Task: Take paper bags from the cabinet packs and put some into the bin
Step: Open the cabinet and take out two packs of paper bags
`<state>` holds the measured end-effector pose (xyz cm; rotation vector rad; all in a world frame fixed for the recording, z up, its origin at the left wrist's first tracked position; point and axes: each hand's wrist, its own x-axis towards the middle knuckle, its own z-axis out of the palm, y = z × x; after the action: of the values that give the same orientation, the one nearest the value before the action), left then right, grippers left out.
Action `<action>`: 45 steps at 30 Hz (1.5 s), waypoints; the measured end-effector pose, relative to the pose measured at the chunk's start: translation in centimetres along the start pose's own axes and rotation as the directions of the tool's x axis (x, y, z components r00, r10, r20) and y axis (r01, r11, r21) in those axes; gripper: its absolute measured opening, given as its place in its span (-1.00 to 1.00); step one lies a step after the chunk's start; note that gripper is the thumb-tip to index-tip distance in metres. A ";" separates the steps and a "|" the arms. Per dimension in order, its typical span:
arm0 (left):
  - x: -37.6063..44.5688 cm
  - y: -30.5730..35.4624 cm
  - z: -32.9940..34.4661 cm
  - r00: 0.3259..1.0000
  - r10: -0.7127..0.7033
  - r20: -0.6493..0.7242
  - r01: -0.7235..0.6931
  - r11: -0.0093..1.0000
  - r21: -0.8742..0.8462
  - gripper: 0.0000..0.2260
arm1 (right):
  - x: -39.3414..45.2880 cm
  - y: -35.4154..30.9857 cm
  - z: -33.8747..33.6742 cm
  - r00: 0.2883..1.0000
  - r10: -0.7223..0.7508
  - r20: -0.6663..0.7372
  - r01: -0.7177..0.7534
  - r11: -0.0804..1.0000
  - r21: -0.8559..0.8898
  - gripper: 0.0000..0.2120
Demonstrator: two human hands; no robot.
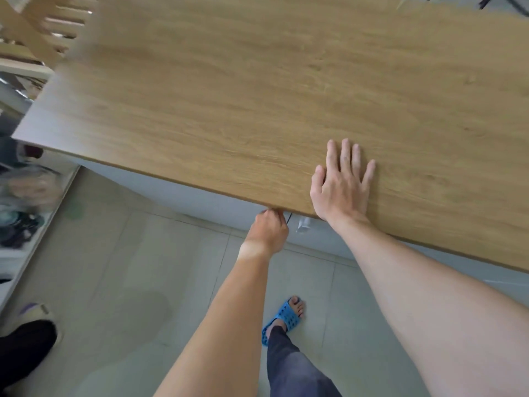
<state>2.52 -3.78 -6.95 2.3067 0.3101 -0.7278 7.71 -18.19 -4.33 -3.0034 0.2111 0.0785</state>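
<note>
Wood-grain countertop (257,96) fills most of what we see, its front edge running from upper left down to lower right above a pale cabinet front (183,193) and a grey tiled floor (114,267). Our right hand (342,187) lies flat on the top near that edge, fingers spread and straight, holding nothing, apparently bracing us as we lean. Our left hand (269,227) reaches just under the lip of the counter with its fingers curled closed at the top of a cabinet door (315,233); a thin dark gap shows right beside the knuckles, but we cannot tell whether the fingertips have actually hooked the door's edge. Below, one foot in a blue slipper (286,316) stands on the tiles. No paper bags, packs or bin are in view; we judge the bags to be behind the cabinet front. So we are at the very first step, opening the cabinet. Next comes a pull outward and a crouch to look inside and find the packs.
</note>
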 end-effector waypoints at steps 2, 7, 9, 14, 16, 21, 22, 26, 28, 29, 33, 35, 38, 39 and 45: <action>-0.5 0.0 0.0 1.000 -0.011 0.018 0.010 1.000 0.019 -0.81 | 0.1 0.0 0.0 1.000 -0.002 0.000 0.002 1.000 0.018 -0.41; -3.4 -2.3 0.2 0.999 -0.035 0.014 0.033 0.991 0.128 -0.75 | 0.0 -0.1 -0.2 0.999 -0.005 0.036 0.005 1.000 0.015 -0.41; -5.7 -3.7 0.6 0.999 -0.036 0.000 0.036 0.984 0.176 -0.75 | 0.2 0.0 -0.3 0.998 -0.010 0.065 0.009 1.000 0.004 -0.41; -13.0 -9.7 1.2 0.995 -0.075 -0.065 0.079 0.995 0.056 -0.78 | -1.2 -0.7 -0.9 0.987 0.068 0.148 -0.070 0.997 0.013 -0.32; -16.4 -12.9 1.1 0.993 -0.098 -0.070 0.096 0.995 -0.033 -0.79 | -3.8 -2.0 -0.7 0.995 0.051 0.089 -0.057 0.996 0.070 -0.27; -23.5 -20.7 0.0 0.976 -0.164 -0.142 0.133 0.969 -0.210 -0.74 | -11.7 -6.6 1.1 0.989 -0.139 0.059 0.134 0.988 0.081 -0.30; -24.8 -22.2 -0.4 0.967 -0.211 -0.144 0.171 0.954 -0.247 -0.75 | -13.3 -7.8 1.5 0.984 -0.163 0.075 0.157 0.984 0.087 -0.30; -28.9 -28.2 -2.3 0.901 -0.381 -0.209 0.310 0.901 -0.304 -0.76 | -19.9 -13.8 3.3 0.949 -0.279 0.144 0.269 0.959 0.083 -0.30; -30.6 -31.2 -3.4 0.872 -0.439 -0.217 0.349 0.867 -0.355 -0.77 | -23.3 -17.3 4.1 0.921 -0.347 0.176 0.333 0.937 0.106 -0.31; -31.4 -32.7 -3.9 0.862 -0.455 -0.222 0.352 0.854 -0.384 -0.74 | -25.0 -19.1 4.4 0.904 -0.380 0.194 0.362 0.924 0.124 -0.31; -34.1 -37.2 -6.4 0.797 -0.535 -0.282 0.333 0.778 -0.533 -0.68 | -31.5 -26.0 5.4 0.802 -0.537 0.261 0.501 0.843 0.196 -0.32; -35.0 -38.8 -7.8 0.757 -0.570 -0.319 0.321 0.750 -0.579 -0.71 | -34.2 -28.9 5.6 0.739 -0.616 0.273 0.576 0.787 0.219 -0.34; -36.0 -40.7 -9.6 0.702 -0.621 -0.350 0.340 0.723 -0.601 -0.75 | -37.5 -32.0 6.0 0.652 -0.706 0.276 0.661 0.708 0.249 -0.36; -36.2 -41.2 -10.2 0.685 -0.636 -0.356 0.357 0.718 -0.597 -0.75 | -38.3 -32.7 6.2 0.634 -0.723 0.274 0.677 0.691 0.255 -0.36; -36.8 -45.2 -13.8 0.630 -0.671 -0.392 0.431 0.722 -0.542 -0.42 | -40.1 -33.5 6.3 0.619 -0.735 0.278 0.697 0.677 0.236 -0.36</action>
<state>-39.99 38.09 -1.85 1.9505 1.3959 -0.1751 -27.48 21.03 -3.88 -2.6498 -0.9972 0.4952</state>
